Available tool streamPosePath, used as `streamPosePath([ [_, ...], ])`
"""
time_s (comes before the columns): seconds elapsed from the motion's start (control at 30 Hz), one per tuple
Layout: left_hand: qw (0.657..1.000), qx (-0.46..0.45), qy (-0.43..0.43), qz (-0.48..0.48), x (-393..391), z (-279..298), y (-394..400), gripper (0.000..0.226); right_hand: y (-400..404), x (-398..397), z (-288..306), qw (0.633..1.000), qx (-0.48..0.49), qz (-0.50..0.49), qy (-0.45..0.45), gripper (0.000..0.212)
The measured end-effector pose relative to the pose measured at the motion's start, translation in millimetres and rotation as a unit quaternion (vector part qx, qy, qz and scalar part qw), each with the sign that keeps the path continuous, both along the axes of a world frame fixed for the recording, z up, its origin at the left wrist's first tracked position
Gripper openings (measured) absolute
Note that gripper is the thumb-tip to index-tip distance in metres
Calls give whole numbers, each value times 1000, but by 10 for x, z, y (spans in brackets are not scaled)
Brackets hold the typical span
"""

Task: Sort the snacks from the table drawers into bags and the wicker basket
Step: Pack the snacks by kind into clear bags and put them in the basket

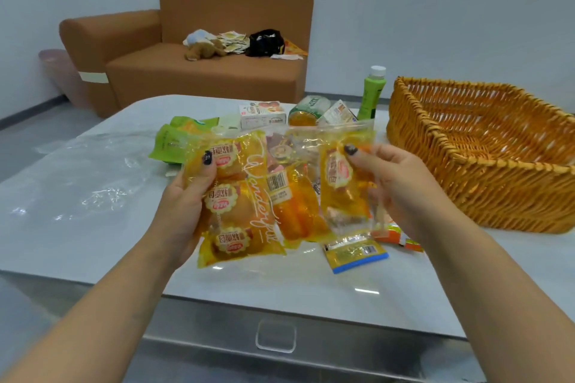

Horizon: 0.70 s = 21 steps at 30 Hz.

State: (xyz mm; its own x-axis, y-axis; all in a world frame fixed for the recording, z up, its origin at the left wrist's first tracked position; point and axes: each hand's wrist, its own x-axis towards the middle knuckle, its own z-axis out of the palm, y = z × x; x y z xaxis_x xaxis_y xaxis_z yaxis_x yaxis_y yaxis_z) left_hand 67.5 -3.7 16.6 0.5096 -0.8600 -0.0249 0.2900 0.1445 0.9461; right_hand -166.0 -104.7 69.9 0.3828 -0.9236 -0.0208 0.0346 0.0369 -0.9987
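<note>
My left hand grips a long yellow bread packet with three round buns, held above the white table. My right hand pinches a smaller yellow bread packet by its upper edge. Between and under them lies a clear bag holding orange snacks and other packets. A wicker basket stands at the right with nothing visible inside it. A small yellow and blue sachet lies near the front edge.
Green packets, a white box, a wrapped roll and a green bottle crowd the table's far side. Crumpled clear plastic covers the left. A drawer handle shows below. A brown sofa stands behind.
</note>
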Motion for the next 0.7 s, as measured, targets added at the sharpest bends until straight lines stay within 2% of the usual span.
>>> streamPosePath([
  [0.13,1000,14,-2,11,-29,-1,-57,42,-77,-148,42,983,-103,21,150,11],
  [0.23,999,30,-13,22,-30,-1,-90,39,-140,-265,125,973,-97,84,191,9],
  [0.5,999,37,-17,11,-27,-11,-112,52,-261,-334,129,981,-47,129,141,38],
  [0.6,999,41,-21,7,-10,-4,-113,51,-237,-225,91,981,-68,136,117,22],
  [0.7,999,32,1,23,4,3,-121,38,-237,-189,89,980,-74,146,118,13],
])
